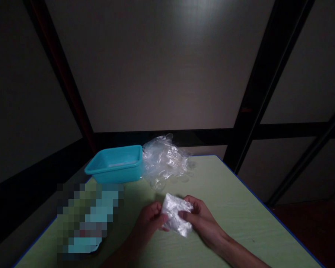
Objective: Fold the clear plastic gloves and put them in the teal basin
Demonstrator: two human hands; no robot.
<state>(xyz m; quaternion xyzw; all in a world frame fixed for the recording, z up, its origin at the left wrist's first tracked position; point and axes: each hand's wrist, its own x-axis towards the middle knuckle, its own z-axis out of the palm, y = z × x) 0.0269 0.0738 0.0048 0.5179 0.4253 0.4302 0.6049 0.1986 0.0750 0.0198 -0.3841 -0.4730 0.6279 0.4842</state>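
Between my two hands is a small, roughly square packet of folded thin clear plastic (pixel 177 216), shiny and creased. My left hand (pixel 152 217) pinches its left edge between thumb and fingers. On the other side, my right hand (pixel 199 216) grips it with the thumb pressed on its face and the fingers behind. Both hands are just above the table. Beyond them lies a loose, crumpled heap of clear plastic (pixel 166 160) with rounded, finger-like tips, which looks like disposable gloves. Whether the folded piece is one of these I cannot tell.
A turquoise plastic basin (pixel 118 175) stands at the back left, against the heap. Nearer on the left lies a pixelated, light-blue object (pixel 100 212). The pale green table (pixel 240 212) has a blue edge, with dark-framed panels (pixel 167 74) behind it.
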